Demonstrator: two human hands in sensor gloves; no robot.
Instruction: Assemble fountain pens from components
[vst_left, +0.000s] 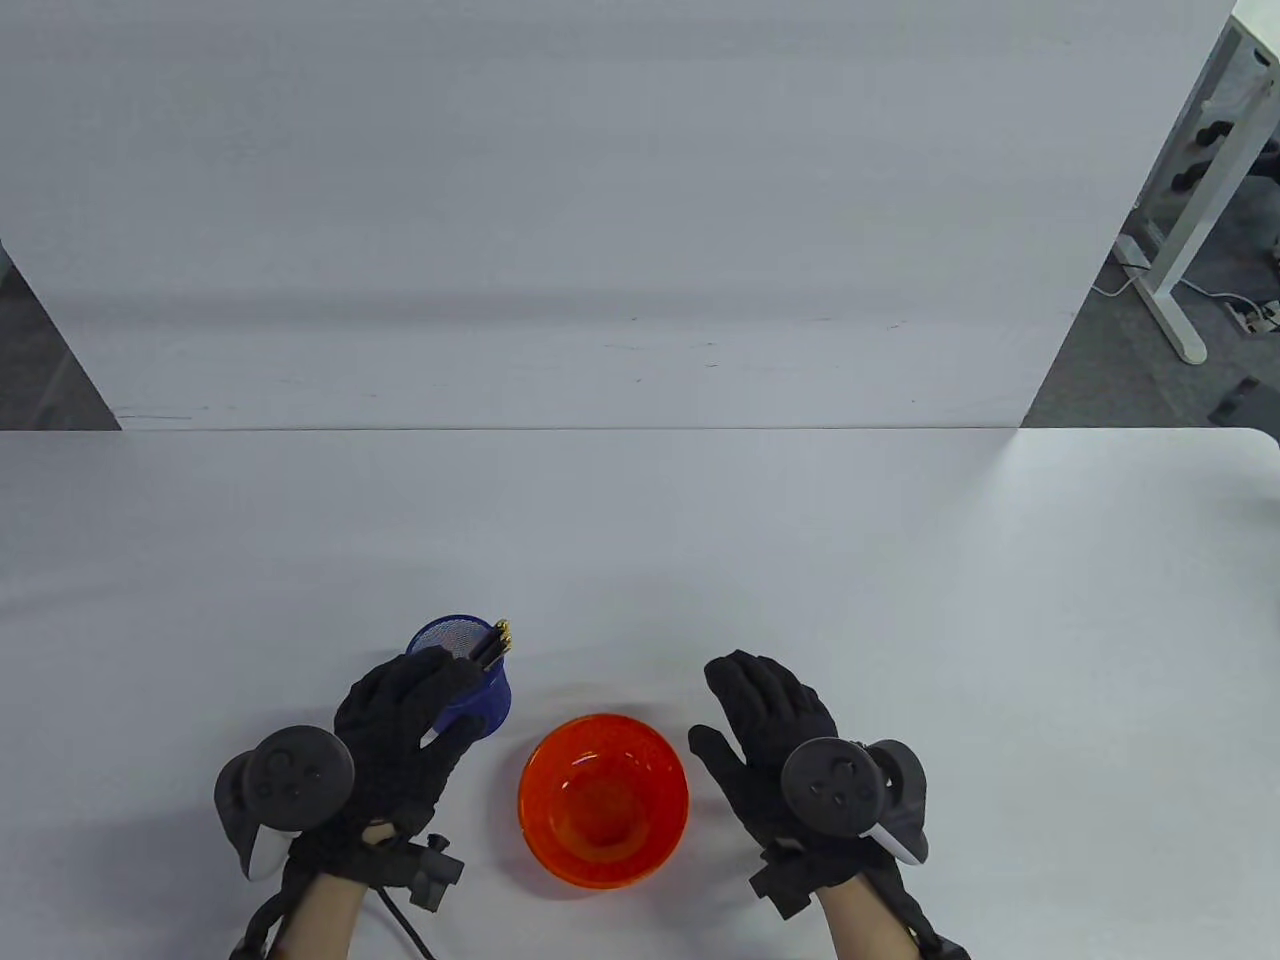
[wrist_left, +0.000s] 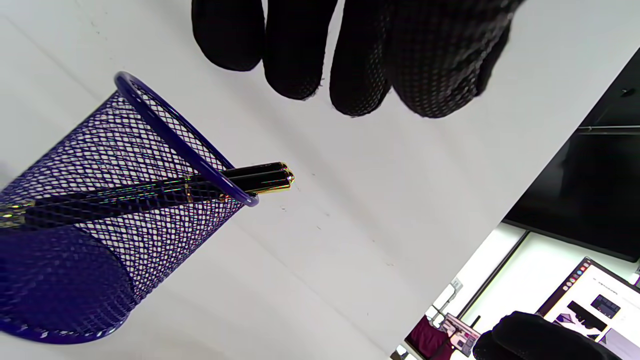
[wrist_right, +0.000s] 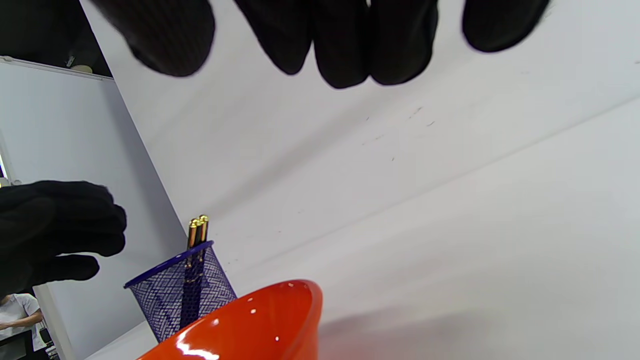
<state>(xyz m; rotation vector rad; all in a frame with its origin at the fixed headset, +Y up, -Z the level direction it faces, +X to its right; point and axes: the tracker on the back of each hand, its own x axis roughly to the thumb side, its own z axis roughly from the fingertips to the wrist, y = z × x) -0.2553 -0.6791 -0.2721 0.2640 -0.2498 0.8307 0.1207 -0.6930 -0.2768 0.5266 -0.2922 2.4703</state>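
A blue mesh pen cup (vst_left: 470, 690) stands on the white table, with black pens (vst_left: 497, 640) with gold ends leaning out of its right rim. My left hand (vst_left: 425, 700) hovers over the cup's near left side with fingers extended, holding nothing. In the left wrist view the fingers (wrist_left: 300, 55) are apart from the cup (wrist_left: 100, 225) and the pens (wrist_left: 262, 180). My right hand (vst_left: 755, 700) is spread open and holds nothing, right of the orange bowl (vst_left: 603, 800). The right wrist view shows the bowl rim (wrist_right: 260, 320), the cup (wrist_right: 180, 290) and the pens (wrist_right: 197, 230).
A white wall panel (vst_left: 600, 200) rises behind the table's far edge. A desk leg (vst_left: 1170, 290) and cables stand off the table at the far right. The left glove's cable (vst_left: 400, 920) trails off the near edge.
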